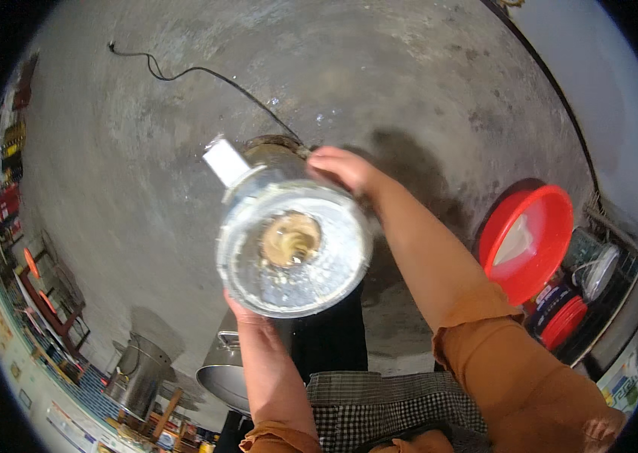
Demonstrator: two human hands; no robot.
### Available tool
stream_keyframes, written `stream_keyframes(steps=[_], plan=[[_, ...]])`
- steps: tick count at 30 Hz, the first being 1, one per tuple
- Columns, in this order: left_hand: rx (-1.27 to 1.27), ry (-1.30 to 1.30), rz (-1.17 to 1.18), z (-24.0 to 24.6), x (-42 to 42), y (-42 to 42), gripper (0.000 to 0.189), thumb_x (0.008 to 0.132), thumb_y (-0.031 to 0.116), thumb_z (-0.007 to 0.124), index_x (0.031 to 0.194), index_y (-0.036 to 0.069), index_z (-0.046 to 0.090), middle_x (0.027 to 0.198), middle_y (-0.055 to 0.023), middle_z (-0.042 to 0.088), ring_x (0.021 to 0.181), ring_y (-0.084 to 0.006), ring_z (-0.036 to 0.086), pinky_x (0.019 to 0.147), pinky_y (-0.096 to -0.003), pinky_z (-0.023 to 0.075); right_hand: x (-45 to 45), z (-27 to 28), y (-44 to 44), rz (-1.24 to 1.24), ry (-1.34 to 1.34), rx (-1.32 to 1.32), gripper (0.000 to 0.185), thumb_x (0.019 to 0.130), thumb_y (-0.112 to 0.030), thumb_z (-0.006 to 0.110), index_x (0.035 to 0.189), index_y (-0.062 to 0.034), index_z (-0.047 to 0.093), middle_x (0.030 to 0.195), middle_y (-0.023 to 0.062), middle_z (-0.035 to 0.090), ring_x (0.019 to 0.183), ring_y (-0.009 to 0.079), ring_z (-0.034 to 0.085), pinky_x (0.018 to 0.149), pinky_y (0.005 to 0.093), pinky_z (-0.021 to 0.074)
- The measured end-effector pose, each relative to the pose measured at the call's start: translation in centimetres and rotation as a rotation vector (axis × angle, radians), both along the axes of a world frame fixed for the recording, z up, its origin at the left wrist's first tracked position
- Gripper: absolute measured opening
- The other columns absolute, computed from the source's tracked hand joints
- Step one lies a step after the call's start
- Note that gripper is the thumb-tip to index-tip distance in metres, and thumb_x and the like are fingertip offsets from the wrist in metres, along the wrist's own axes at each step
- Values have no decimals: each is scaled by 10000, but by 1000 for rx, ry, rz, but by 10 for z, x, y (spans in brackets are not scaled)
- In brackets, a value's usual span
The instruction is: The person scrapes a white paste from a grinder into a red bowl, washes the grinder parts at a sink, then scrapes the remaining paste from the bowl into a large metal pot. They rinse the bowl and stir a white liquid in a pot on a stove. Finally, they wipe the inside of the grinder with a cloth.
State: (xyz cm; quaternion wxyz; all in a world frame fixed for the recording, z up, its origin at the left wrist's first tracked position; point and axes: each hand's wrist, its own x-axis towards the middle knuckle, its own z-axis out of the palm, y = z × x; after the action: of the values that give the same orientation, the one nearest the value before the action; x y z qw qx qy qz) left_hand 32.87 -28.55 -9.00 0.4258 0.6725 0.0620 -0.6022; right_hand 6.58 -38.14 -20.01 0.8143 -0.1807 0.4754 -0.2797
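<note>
A grinding machine with a wide round metal hopper [322, 277] is right before me, its mouth facing up at me. Pale, wet residue coats the hopper wall, and yellowish paste [292, 240] lies around the hole at its centre. A white rectangular spout [227, 163] juts out at the upper left. My left hand [246, 311] holds the hopper's lower-left side, its fingers hidden behind the rim. At the far right side, my right hand [344, 167] grips the machine near where a black power cord [223, 76] meets it; its fingertips are partly hidden and blurred.
The cord trails over the concrete floor [143, 130]. To the right stands a red plastic basin [545, 249] with whitish liquid, beside a clear lidded container [596, 272]. A steel pot [225, 368] is near my legs; another tall steel pot [140, 374] stands lower left.
</note>
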Motion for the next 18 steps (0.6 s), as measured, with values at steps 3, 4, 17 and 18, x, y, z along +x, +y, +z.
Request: stream_keyframes(steps=[3, 4, 17, 18], plan=[[-212, 249, -199, -2, 6, -19, 520, 1011, 477, 392, 1284, 68, 561, 1326, -142, 577, 1217, -303, 538, 1039, -430, 434, -11, 10, 43, -138, 158, 69, 313, 957, -330, 553, 1122, -74, 629, 1004, 6, 611, 910, 115, 550, 826, 270, 442], [-198, 301, -214, -5, 7, -24, 430, 996, 489, 435, 1138, 118, 601, 1326, -145, 582, 1220, -299, 535, 1043, -428, 425, -13, 14, 58, -184, 194, 132, 321, 949, -339, 568, 1128, -78, 622, 1041, -2, 598, 937, 109, 532, 847, 269, 429], [238, 381, -757, -36, -20, -14, 485, 968, 560, 479, 1049, 93, 578, 988, -68, 601, 908, -203, 581, 838, -372, 487, 2, 98, 265, -970, 185, 532, 265, 971, -300, 586, 1162, -118, 561, 1094, -8, 585, 1029, 125, 549, 892, 275, 443], [261, 340, -813, -43, -14, -12, 492, 958, 568, 490, 1047, 93, 579, 985, -70, 600, 909, -206, 581, 835, -373, 485, 15, 93, 275, -1070, 125, 560, 276, 969, -319, 593, 1158, -120, 561, 1091, -5, 588, 1013, 128, 558, 871, 286, 458]])
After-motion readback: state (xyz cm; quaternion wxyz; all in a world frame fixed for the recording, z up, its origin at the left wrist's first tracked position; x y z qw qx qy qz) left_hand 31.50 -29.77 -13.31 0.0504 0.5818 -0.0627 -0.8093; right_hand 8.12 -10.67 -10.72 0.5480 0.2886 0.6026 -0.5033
